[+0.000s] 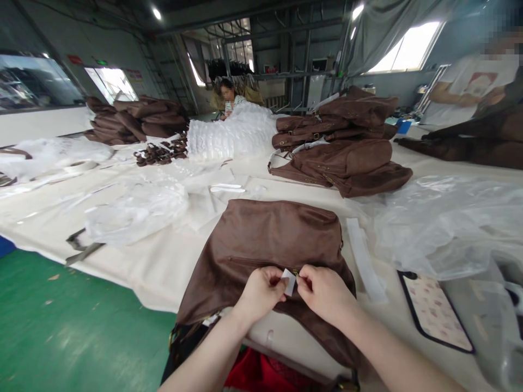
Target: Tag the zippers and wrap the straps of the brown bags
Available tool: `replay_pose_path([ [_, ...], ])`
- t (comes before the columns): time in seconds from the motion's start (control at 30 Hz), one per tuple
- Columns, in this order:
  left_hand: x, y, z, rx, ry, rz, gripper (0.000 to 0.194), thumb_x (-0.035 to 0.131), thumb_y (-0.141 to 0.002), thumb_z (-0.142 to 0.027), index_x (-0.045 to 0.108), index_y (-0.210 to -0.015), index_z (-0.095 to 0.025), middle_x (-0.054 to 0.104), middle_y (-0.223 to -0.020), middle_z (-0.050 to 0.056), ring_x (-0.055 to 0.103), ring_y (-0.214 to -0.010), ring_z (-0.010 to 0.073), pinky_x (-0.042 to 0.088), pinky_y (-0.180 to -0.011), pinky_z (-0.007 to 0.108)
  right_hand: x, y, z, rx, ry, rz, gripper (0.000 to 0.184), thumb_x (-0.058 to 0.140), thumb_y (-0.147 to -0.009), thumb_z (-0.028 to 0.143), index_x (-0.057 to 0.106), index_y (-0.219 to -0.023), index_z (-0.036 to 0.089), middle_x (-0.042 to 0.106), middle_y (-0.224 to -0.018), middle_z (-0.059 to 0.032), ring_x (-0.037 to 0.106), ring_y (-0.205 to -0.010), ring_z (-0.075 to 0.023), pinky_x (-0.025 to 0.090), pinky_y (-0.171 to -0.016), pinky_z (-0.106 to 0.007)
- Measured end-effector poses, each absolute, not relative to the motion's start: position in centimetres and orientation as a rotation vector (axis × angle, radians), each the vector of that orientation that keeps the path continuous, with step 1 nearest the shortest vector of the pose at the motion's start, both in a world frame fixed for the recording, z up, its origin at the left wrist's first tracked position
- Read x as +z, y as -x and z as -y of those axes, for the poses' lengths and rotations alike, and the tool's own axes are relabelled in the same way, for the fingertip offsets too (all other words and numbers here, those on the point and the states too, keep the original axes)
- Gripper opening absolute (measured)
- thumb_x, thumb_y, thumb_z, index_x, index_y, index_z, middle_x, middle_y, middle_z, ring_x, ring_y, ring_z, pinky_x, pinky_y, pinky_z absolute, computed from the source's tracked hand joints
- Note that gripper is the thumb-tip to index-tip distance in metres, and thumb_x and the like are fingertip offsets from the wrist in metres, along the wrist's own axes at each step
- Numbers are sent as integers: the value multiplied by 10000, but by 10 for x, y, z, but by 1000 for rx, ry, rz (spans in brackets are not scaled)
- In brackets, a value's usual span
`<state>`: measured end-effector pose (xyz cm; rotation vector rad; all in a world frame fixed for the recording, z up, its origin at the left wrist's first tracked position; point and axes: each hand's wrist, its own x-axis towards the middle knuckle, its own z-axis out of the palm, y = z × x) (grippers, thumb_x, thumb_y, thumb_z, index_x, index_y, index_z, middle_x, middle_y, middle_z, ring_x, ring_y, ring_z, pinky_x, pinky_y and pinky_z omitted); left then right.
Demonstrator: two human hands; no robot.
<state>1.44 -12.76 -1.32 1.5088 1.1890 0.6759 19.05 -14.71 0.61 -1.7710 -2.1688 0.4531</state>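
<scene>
A brown leather-look bag lies across the table edge in front of me, with a zipper line on its upper face. My left hand is closed in a pinch on a small white paper slip. Close beside it, my right hand pinches a small brass-coloured zipper pull at the right end of the zipper. The slip and the pull are almost touching. Whether the slip is fixed to the pull, I cannot tell.
Stacked brown bags stand beyond, with another pile back left. Clear plastic and a phone lie right. A white strip is beside the bag. One person sits behind wrapped goods; another stands right.
</scene>
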Motion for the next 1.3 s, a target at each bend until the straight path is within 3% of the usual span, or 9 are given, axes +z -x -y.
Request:
replay_pose_path([
  [0.23,-14,-25,132,706,-1711,-1273,206,489,-831,-213,684,-781,-165,668,-690,-1,579,-522,95,442,-522,177,2,-190,149,456,1735,2200,124,512,-849,246,543,-735,207,651,-659,-17,596,-609,-165,268,-552,-290],
  [0.6,-7,-27,135,750,-1707,-1257,239,516,-880,-314,682,-839,-147,673,-707,22,591,-565,112,442,-547,187,6,-190,152,620,1635,2133,90,562,-817,239,618,-877,203,680,-721,-16,620,-651,-168,363,-605,-277],
  [0.77,-11,-24,134,784,-1744,-1286,235,541,-876,-328,664,-775,-155,622,-620,-1,550,-567,103,418,-557,180,10,-194,153,899,1643,2016,136,514,-815,165,645,-843,187,689,-698,-21,629,-600,-133,405,-560,-227],
  [0.9,-16,-21,131,784,-1590,-1212,265,519,-895,-355,650,-791,-149,646,-680,10,505,-517,79,400,-507,173,8,-193,155,1321,1692,1857,206,427,-895,249,608,-825,179,657,-604,-2,571,-393,-97,368,-384,-186],
  [1.0,-18,-21,130,810,-1483,-1146,274,539,-886,-371,639,-787,-136,651,-706,21,481,-504,69,401,-488,167,3,-187,155,1532,1612,1693,271,375,-935,343,566,-830,182,643,-598,7,558,-362,-97,353,-314,-167],
  [1.17,-17,-22,133,840,-1517,-1159,258,511,-897,-343,660,-843,-140,657,-712,25,527,-541,92,417,-489,173,-8,-177,149,1466,1621,1562,195,415,-904,266,561,-805,184,602,-543,33,543,-354,-87,333,-295,-142],
  [1.3,-15,-24,136,868,-1613,-1218,212,497,-896,-280,679,-890,-172,685,-732,15,602,-634,123,465,-592,195,-9,-176,147,1317,1611,1585,187,435,-880,239,575,-767,184,602,-527,36,555,-366,-88,364,-337,-150],
])
